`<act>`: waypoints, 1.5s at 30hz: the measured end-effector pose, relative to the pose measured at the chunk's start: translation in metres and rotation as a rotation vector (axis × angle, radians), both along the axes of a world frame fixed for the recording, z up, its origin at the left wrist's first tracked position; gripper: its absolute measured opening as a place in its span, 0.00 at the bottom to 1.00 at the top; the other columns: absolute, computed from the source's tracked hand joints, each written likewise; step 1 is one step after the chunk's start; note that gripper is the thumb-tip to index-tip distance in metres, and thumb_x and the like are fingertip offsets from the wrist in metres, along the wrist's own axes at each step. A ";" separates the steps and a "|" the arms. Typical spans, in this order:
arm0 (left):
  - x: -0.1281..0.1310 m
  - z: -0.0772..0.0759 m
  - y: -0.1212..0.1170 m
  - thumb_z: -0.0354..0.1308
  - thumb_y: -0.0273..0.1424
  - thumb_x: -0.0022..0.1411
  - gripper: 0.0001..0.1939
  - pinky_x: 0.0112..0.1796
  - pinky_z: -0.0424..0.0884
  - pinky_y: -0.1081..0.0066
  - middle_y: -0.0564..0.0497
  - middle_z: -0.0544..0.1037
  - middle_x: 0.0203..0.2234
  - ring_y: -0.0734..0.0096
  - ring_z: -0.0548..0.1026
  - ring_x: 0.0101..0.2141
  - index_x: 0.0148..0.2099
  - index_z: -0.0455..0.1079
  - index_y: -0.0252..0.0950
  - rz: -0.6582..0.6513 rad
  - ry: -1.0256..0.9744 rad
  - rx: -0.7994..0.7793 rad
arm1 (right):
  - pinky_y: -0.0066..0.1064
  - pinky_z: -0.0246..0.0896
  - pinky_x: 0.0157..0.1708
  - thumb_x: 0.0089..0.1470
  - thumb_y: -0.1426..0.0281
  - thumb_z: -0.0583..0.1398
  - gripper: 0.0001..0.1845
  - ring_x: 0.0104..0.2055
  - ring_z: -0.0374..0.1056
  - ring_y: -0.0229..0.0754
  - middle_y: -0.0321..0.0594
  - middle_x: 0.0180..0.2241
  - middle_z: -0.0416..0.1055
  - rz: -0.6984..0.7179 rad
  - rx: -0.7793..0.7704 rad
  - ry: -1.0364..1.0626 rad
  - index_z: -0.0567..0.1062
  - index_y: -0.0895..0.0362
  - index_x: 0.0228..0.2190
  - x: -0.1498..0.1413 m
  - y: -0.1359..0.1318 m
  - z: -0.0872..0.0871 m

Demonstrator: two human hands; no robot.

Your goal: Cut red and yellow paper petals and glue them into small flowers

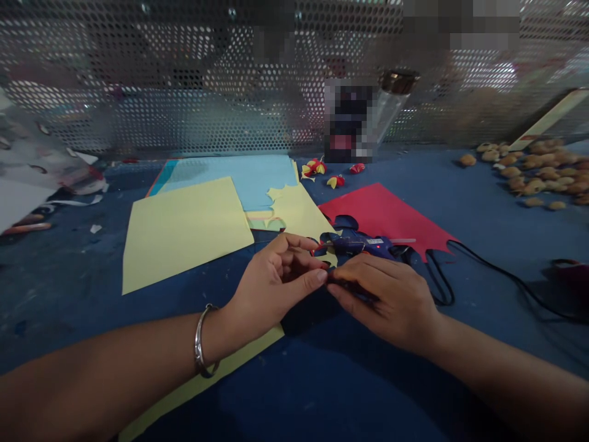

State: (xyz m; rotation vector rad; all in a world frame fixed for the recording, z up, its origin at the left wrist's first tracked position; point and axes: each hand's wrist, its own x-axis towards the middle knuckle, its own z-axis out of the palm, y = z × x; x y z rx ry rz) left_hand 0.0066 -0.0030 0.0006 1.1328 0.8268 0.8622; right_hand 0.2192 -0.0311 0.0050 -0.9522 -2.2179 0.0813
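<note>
My left hand [276, 279] and my right hand [389, 301] meet fingertip to fingertip over the blue table. Both are pinched closed around something small that the fingers mostly hide; a bit of red shows by the left fingertips. Just beyond them lies a blue glue gun [375, 247] with a small red light and a clear glue stick in its back end. Under and behind it are a red paper sheet [381, 212] and a yellow sheet with scalloped cut-outs [299, 209]. Several small red-and-yellow paper pieces [335, 182] sit farther back.
Left of my hands lies a plain yellow sheet [184, 233], overlapping light blue sheets [230, 175]. Another yellow strip [207, 390] runs under my left forearm. A black cord [515, 276] trails right. Peanuts [547, 169] are piled at the back right, before a perforated metal panel [184, 98].
</note>
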 end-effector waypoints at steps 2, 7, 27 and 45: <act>0.000 0.000 0.000 0.73 0.33 0.58 0.21 0.45 0.75 0.69 0.51 0.82 0.36 0.70 0.81 0.39 0.49 0.68 0.37 0.001 -0.006 -0.006 | 0.27 0.70 0.31 0.66 0.71 0.62 0.03 0.30 0.76 0.37 0.39 0.31 0.79 0.006 -0.021 0.013 0.77 0.57 0.38 0.000 0.000 0.000; 0.000 -0.002 -0.001 0.72 0.32 0.59 0.21 0.44 0.75 0.70 0.52 0.80 0.36 0.72 0.80 0.39 0.50 0.67 0.37 -0.014 -0.032 0.008 | 0.28 0.69 0.30 0.67 0.73 0.61 0.04 0.29 0.74 0.37 0.39 0.31 0.78 0.015 -0.072 0.024 0.76 0.57 0.38 0.001 -0.001 -0.003; 0.002 -0.001 -0.001 0.73 0.34 0.59 0.24 0.43 0.74 0.69 0.55 0.78 0.32 0.71 0.79 0.38 0.51 0.65 0.38 0.019 -0.042 0.005 | 0.28 0.69 0.29 0.67 0.73 0.60 0.05 0.28 0.74 0.36 0.37 0.31 0.78 0.029 -0.130 0.048 0.77 0.55 0.38 -0.001 0.000 0.000; 0.000 0.005 0.000 0.70 0.39 0.62 0.22 0.35 0.68 0.71 0.58 0.74 0.26 0.74 0.73 0.29 0.50 0.64 0.38 0.018 0.025 -0.001 | 0.28 0.71 0.30 0.68 0.72 0.60 0.05 0.29 0.75 0.37 0.38 0.31 0.79 0.018 -0.150 0.067 0.78 0.55 0.39 0.001 -0.001 0.002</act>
